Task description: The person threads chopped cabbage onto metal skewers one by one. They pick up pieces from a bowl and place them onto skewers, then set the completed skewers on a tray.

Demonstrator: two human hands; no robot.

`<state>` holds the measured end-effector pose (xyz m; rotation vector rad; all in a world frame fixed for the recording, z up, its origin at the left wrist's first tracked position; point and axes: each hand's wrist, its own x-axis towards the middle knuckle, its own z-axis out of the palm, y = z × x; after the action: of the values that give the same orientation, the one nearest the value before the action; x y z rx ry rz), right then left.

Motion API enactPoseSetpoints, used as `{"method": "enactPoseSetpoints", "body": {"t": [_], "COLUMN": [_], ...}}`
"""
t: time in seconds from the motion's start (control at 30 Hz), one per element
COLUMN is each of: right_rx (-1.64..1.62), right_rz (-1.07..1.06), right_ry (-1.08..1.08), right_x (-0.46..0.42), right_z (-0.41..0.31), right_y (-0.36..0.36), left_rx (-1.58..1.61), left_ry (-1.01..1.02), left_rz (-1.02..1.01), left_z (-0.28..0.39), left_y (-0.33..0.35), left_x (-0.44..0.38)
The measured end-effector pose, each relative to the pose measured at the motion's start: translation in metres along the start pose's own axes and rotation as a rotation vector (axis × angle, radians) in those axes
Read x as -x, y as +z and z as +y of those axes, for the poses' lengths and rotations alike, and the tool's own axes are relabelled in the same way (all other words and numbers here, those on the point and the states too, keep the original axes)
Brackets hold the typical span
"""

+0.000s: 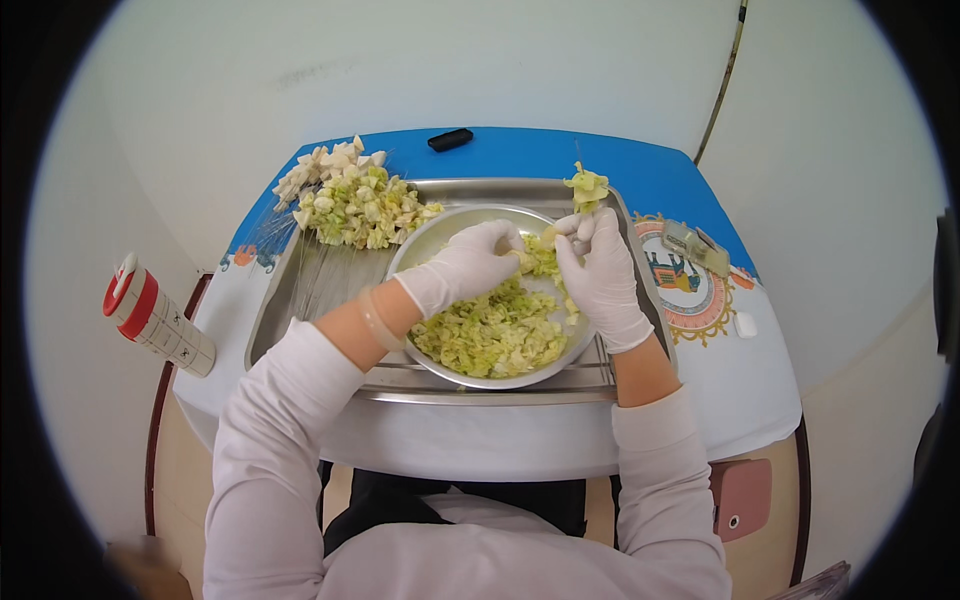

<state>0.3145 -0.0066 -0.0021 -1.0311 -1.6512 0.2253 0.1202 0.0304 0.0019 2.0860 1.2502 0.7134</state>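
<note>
My right hand [600,281], in a white glove, grips a thin skewer threaded with cabbage leaf pieces [587,187]; the leafy end stands above the fingers and a pale piece [550,238] shows by the fingertips. Also gloved, my left hand [480,259] is curled over the bowl, its fingertips beside pale leaf pieces [527,261]. Whether it pinches any of them is hidden. Below both hands a round metal bowl [416,240] holds a heap of torn yellow-green cabbage leaves [491,330]. The bowl sits in a rectangular steel tray [330,274].
Skewered cabbage leaves [364,206] and paler skewered pieces [326,169] are piled at the tray's back left corner. Thin bare skewers [311,277] lie along its left side. A red-lidded bottle [161,322], a black object [450,139], a phone-like case [696,246] and a small white case [745,325] surround the tray.
</note>
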Motion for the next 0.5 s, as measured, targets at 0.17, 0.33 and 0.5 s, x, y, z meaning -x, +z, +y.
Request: {"method": "enactPoseSetpoints", "body": {"t": [0.17, 0.33, 0.5], "right_rx": [-0.030, -0.071, -0.161], "right_rz": [-0.023, -0.178, -0.370], "right_ry": [-0.113, -0.157, -0.112], "right_x": [0.001, 0.003, 0.012], "right_z": [-0.010, -0.035, -0.031], "right_y": [-0.003, -0.009, -0.002], "left_rx": [0.734, 0.906, 1.004], "left_ry": [-0.254, -0.261, -0.202], "left_rz": [-0.002, 0.054, 0.075], "left_z": [0.037, 0.027, 0.029], "left_y": [-0.027, -0.019, -0.002], "left_x": [0.039, 0.069, 0.087]}}
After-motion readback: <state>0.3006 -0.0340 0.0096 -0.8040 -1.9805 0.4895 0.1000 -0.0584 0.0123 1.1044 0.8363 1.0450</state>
